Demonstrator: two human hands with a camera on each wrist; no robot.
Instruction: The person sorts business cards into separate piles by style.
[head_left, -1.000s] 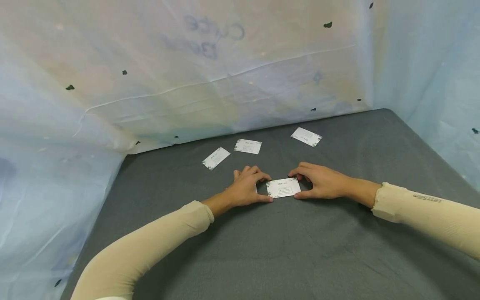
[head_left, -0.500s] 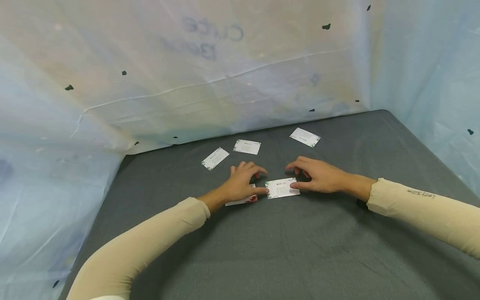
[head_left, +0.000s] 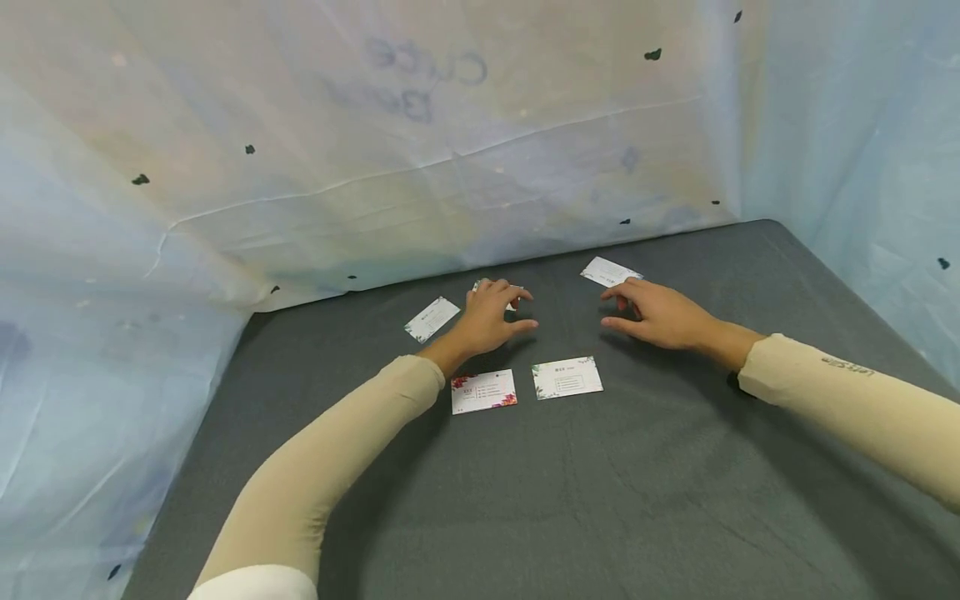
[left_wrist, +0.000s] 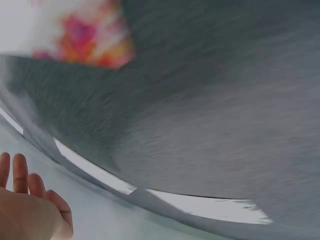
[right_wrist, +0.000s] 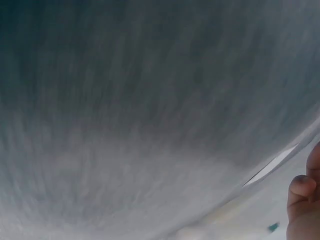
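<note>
The fingers of the left hand (head_left: 491,315) are loosely curled over a white card (head_left: 480,286) at the far side, holding nothing firmly that can be seen. The right hand (head_left: 652,312) hovers with relaxed fingers just beside another card (head_left: 606,270). Both hands have moved away from the two cards in the middle: a flower-printed card (head_left: 483,391) and a leaf-edged card (head_left: 567,377) now lie flat side by side, uncovered. A fifth card (head_left: 431,319) lies to the left. All are thin paper rectangles on the grey cloth surface (head_left: 600,500).
</note>
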